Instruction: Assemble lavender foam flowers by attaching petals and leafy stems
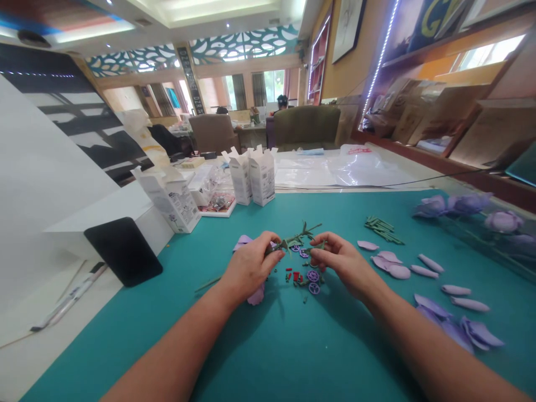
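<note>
Held the stem in the left hand, pinched between thumb and fingers, beyond the red bits. Had the right hand in a light, nearly closed pinch on a green piece, beyond and to the right of the red bits; perhaps a leaf, though too blurred to be sure. Seemed busy fitting piece to stem. Called next, on that reading, for lining up both and pressing gently.
</note>
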`<state>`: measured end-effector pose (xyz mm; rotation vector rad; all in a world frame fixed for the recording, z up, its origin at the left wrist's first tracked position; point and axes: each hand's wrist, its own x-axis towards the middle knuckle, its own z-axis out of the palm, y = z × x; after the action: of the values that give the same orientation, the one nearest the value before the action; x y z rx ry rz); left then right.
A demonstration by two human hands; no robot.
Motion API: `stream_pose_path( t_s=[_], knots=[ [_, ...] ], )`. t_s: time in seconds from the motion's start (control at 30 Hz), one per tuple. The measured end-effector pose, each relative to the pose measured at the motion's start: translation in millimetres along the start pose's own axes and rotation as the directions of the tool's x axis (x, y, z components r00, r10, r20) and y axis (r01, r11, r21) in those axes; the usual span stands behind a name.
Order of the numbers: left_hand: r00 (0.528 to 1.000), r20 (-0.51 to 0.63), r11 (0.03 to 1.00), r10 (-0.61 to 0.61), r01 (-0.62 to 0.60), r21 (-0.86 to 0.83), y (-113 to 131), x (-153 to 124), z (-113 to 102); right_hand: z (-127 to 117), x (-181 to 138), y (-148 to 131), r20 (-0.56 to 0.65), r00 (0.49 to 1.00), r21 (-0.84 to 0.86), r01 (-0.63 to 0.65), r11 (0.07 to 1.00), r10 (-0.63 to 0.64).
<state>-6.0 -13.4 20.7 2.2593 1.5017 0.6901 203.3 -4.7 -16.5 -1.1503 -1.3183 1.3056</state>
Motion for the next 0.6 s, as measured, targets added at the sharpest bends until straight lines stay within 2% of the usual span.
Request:
stream_pose_path(
  t_s=[0.17, 0.37, 0.47, 0.6],
  knots=[
    [0.999, 0.015, 0.998, 0.049, -0.049, -0.041, -1, -1, 0, 5, -3, -2, 0.071, 0.995, 0.034, -0.071, 0.997, 0.069],
    [0.995, 0.016, 0.994, 0.101, -0.102, 0.042, 0, 1, 1, 12, -9, -5, 0.044, 0.998, 0.054, -0.057, 0.997, 0.055],
    [0.994, 0.008, 0.994, 0.109, -0.109, 0.031, 1, 1, 1, 15, -10, -3, 0.069, 0.994, 0.182, -0.098, 0.978, 0.087],
    [0.994, 0.009, 0.994, 0.112, -0.112, -0.006, 1, 1, 2, 18, -12, -3, 0.148, 0.975, 0.369, -0.21, 0.905, 0.166]
  ],
)
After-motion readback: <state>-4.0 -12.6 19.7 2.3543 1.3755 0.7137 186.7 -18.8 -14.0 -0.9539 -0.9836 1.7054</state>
